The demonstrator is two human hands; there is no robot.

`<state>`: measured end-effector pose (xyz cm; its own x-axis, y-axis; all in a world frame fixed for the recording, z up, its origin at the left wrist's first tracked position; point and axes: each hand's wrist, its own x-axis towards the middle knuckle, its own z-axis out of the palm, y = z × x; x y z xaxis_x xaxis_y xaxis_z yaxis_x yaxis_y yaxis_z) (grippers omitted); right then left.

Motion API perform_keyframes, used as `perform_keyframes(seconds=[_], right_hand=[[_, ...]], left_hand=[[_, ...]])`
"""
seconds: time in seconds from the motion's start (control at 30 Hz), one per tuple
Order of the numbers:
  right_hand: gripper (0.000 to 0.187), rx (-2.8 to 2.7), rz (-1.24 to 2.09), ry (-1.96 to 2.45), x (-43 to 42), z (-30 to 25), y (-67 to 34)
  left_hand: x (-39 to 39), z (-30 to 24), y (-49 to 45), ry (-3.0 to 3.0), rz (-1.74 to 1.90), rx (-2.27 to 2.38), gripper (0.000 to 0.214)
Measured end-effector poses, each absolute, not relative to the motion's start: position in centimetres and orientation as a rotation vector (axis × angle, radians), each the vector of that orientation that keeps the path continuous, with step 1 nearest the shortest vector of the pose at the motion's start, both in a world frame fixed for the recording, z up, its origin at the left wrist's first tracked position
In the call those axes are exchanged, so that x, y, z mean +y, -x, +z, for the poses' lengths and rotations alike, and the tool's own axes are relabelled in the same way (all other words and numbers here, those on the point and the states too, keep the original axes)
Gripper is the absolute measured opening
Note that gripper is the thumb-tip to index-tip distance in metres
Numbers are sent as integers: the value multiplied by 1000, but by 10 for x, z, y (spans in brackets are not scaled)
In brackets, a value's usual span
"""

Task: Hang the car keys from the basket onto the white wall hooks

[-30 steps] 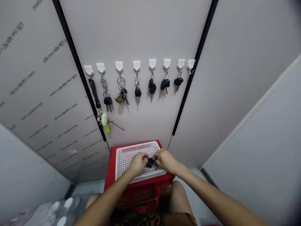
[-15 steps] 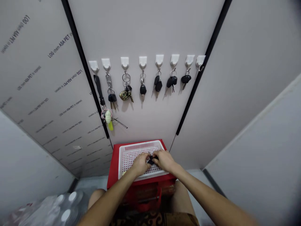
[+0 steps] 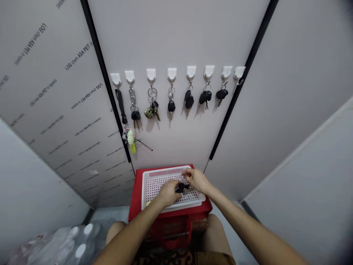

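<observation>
My left hand (image 3: 169,193) is over the white basket (image 3: 145,187), its thumb and fingers closed on a small bunch of dark keys (image 3: 182,188). A metallic part of the bunch sticks out to the right of the fingertips. My right hand (image 3: 197,179) hovers above the basket's right side, just beyond the keys and apart from them. Its fingers are loosely bent, and I can make out nothing between them. A pale yellowish thing (image 3: 148,203) shows at the basket's near left corner, partly behind my left forearm.
Beneath the basket stands a red box (image 3: 135,200). White hooks (image 3: 172,74) line the wall, most with keys, such as a set with a bronze fob (image 3: 150,112). A rightmost hook (image 3: 239,74) bears nothing. A black strap (image 3: 120,106) hangs leftmost. Capped bottles (image 3: 80,250) stand lower left.
My right hand has come off the keys and moved up and slightly right. My left hand still holds them, and more of the bunch shows. The view has shifted slightly.
</observation>
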<state>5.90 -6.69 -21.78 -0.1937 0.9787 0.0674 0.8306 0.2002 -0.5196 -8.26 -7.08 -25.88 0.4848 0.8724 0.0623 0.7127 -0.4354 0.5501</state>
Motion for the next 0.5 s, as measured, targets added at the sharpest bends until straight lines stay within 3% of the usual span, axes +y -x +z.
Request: perform_keyframes(seconds=[0.23,0.5], right_hand=[[18,-2518,160,1757,-83,-219,-57],[17,-2226,272,1628,-82,-221,-41]], left_hand=[[-71,-258,83,-2230,441,1422,34],[-66,-258,86,-2298,820,1327,29]])
